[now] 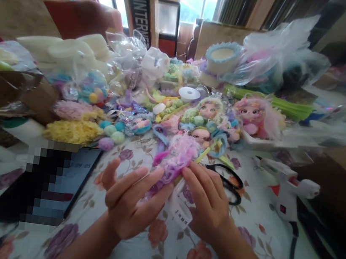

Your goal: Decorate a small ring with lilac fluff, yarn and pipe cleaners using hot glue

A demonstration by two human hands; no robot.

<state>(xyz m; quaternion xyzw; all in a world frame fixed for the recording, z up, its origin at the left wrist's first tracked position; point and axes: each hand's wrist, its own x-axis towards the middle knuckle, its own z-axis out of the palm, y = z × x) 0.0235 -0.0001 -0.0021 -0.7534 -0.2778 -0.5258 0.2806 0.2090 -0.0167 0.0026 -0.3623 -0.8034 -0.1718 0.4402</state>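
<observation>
A pink and purple bundle of curly, lacy trim or yarn (177, 155) is held between both hands above the flowered tablecloth. My left hand (134, 201) pinches its lower left side with thumb and forefinger, the other fingers stretched out. On the opposite side, the fingertips of my right hand (208, 200) press against it. Below the bundle, between the hands, hangs a clear strip with dark letters (181, 211). Black-handled scissors (232, 184) lie just beyond my right hand. The underside of the bundle is hidden by my fingers.
A white glue gun (289, 189) with a cord stands at right. At left lies a dark tablet (57, 186). Doll heads (207, 108), pompoms (116, 135), yellow yarn (72, 131), a white spool (189, 94) and plastic bags (275, 53) crowd the far side.
</observation>
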